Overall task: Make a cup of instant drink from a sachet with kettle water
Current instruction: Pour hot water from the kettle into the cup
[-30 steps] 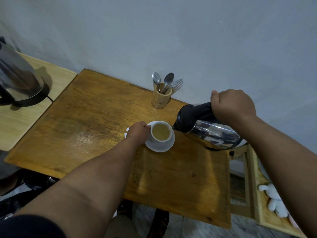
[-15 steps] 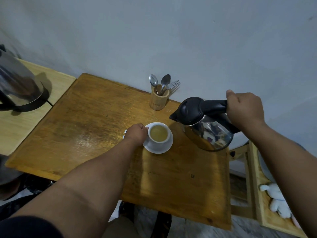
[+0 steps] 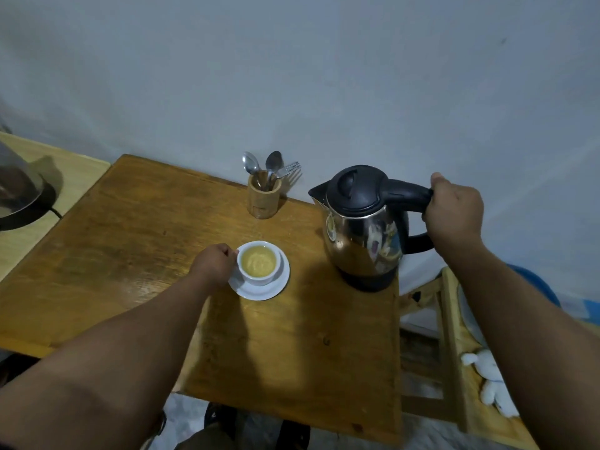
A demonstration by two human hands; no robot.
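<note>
A white cup [image 3: 258,264] full of pale yellow-brown drink stands on a white saucer [image 3: 263,290] in the middle of the wooden table [image 3: 130,241]. My left hand [image 3: 212,264] holds the cup at its left side, fingers curled at the handle. A steel kettle [image 3: 365,232] with a black lid and handle stands upright on the table's right edge. My right hand [image 3: 454,212] grips the kettle's handle from the right. No sachet is visible.
A wooden holder [image 3: 263,199] with spoons and a fork stands at the back by the wall. A second kettle [image 3: 19,193] sits on a paler table at far left. A wooden rack [image 3: 451,345] with a white soft toy [image 3: 493,381] lies right of the table.
The kettle went from tilted over the cup, pouring, to upright and moved right, now standing at the table's right edge. My left hand stayed on the cup.
</note>
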